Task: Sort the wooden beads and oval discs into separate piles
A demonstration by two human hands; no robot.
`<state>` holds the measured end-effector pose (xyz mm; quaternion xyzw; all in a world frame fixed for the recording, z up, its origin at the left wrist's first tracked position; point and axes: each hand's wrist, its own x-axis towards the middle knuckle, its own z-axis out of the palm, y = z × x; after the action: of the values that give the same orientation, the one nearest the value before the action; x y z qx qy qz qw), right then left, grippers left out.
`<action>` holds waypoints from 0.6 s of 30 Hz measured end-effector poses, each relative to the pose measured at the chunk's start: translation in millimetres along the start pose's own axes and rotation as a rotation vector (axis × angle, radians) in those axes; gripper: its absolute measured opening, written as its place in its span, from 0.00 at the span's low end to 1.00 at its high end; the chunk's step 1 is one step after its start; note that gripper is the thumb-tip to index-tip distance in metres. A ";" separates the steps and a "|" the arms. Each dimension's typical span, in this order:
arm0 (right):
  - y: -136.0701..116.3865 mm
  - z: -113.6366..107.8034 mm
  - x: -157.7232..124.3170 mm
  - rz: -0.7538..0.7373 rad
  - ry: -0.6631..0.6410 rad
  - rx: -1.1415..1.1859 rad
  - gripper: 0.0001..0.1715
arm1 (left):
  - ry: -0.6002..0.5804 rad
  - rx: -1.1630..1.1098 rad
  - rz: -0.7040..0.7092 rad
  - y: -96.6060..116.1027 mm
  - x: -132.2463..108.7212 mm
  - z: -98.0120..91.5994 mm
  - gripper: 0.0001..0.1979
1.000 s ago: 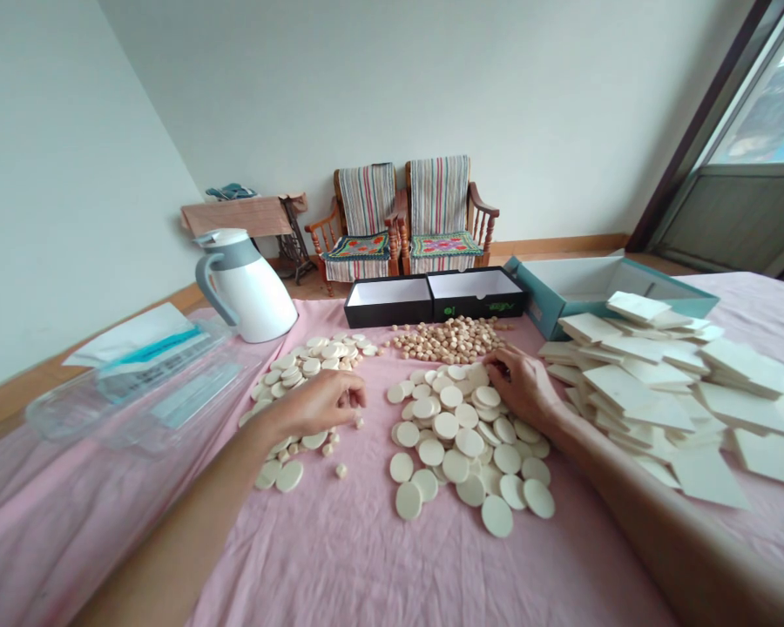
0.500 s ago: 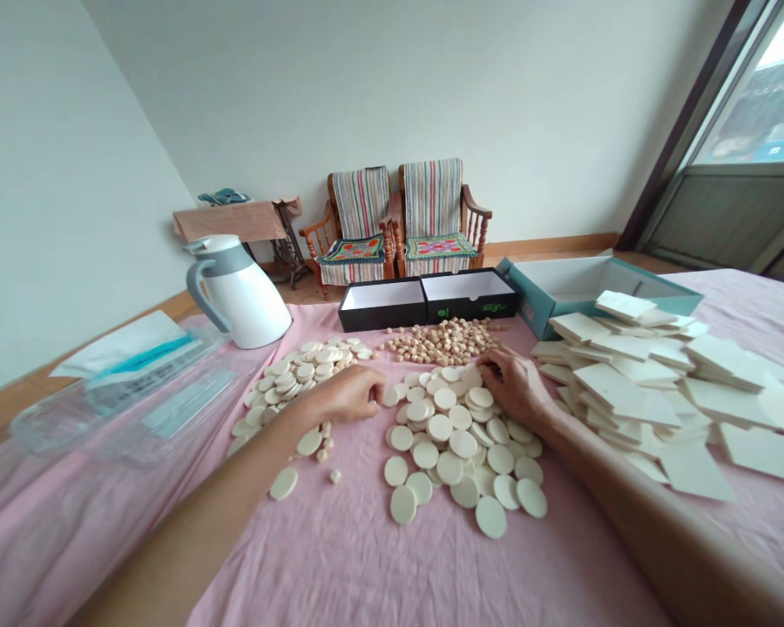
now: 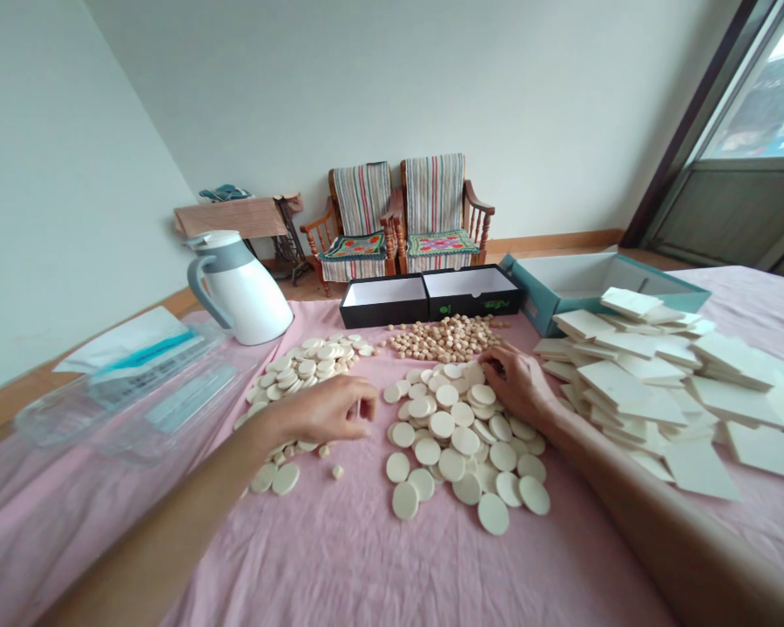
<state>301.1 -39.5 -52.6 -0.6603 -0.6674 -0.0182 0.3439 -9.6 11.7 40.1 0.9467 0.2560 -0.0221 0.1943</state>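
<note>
My left hand (image 3: 332, 407) hovers at the right side of the left pile of pale wooden discs (image 3: 300, 370). Its fingers are bent, the thumb stands apart from them, and I see nothing between. At the far right edge of the larger pile of round wooden discs (image 3: 462, 440), my right hand (image 3: 513, 376) is closed with fingers curled down. Whatever those fingertips hold is hidden. Just beyond it lies a heap of small wooden beads or cubes (image 3: 448, 338). A single small wooden piece (image 3: 338, 471) rests below my left hand.
Square wooden boards (image 3: 627, 383) are stacked loosely on the right. Behind stand a black two-part box (image 3: 385, 309) and a teal box (image 3: 542, 305). A white jug (image 3: 254, 300) and clear plastic packaging (image 3: 131, 392) are on the left. Pink cloth (image 3: 340, 557) covers the surface.
My left hand has drawn back left from the gap between the disc piles, and its thumb has parted from its fingers. My right hand has barely moved. The view has shifted slightly.
</note>
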 end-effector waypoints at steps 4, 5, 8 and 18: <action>-0.6 -0.1 -0.1 -0.004 0.004 0.002 0.11 | -0.127 0.070 -0.049 11.3 -33.0 7.8 0.10; -0.9 -0.2 -0.2 -0.003 0.008 -0.001 0.11 | -0.131 0.077 -0.060 12.9 -37.7 11.3 0.10; -1.9 -0.8 -0.3 -0.005 0.011 0.000 0.11 | -0.147 0.088 -0.075 13.7 -43.4 19.9 0.10; -2.5 -1.5 0.0 -0.005 0.011 0.009 0.11 | 0.330 0.064 -0.083 -24.1 36.9 6.8 0.07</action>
<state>299.6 -40.5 -50.4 -0.6570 -0.6671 -0.0197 0.3506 11.0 45.9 20.1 0.9317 0.3227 0.1173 0.1182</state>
